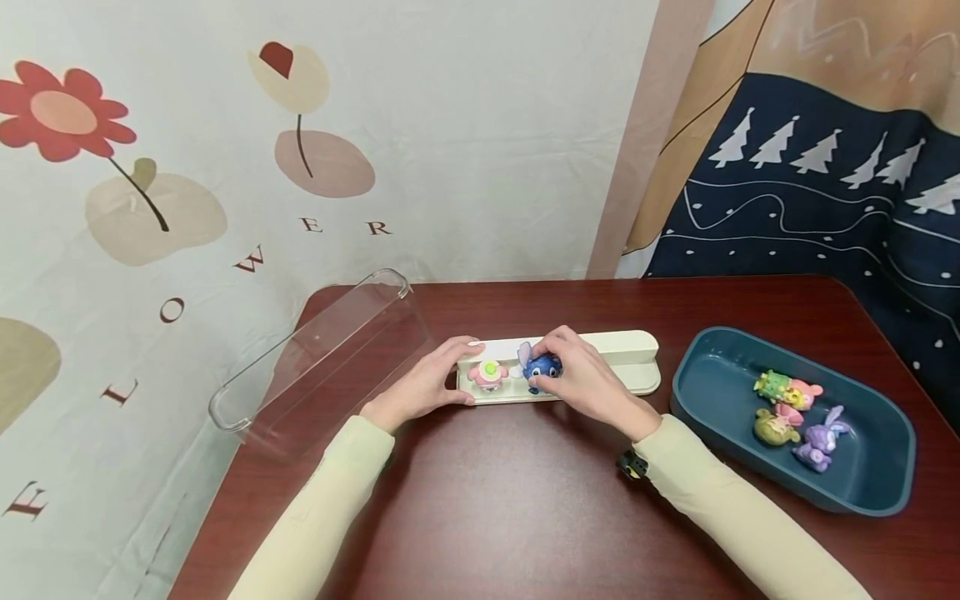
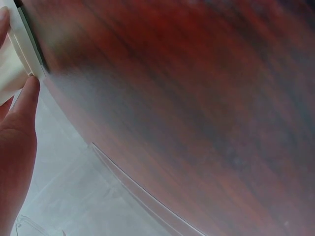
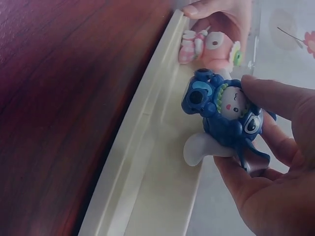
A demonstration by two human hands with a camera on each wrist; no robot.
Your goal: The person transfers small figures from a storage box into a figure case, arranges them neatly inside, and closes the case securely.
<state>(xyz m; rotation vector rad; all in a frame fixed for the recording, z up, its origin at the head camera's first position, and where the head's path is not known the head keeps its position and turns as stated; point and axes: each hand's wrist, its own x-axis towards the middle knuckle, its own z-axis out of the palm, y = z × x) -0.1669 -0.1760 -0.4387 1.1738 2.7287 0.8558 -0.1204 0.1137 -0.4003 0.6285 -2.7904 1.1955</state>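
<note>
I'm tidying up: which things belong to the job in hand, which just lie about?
Job:
blue figure, in right hand
pink figure
cream base, gripped by left hand
probably clear cover, teal tray, toys inside

Seemingly just around:
flower-printed cloth
tree-printed cloth

A glossy red-brown table (image 1: 465,500) stands in front of a pale hanging cloth (image 1: 487,125) printed with a red-petalled flower (image 1: 63,112), a cream bloom (image 1: 307,83) and dark red letters (image 1: 250,259) that climb at a slant and spell FLOWER. To the right, past a dusty-pink strip (image 1: 645,150), a navy panel (image 1: 810,271) shows white fir trees (image 1: 816,154) beneath a tan area (image 1: 847,50).
</note>
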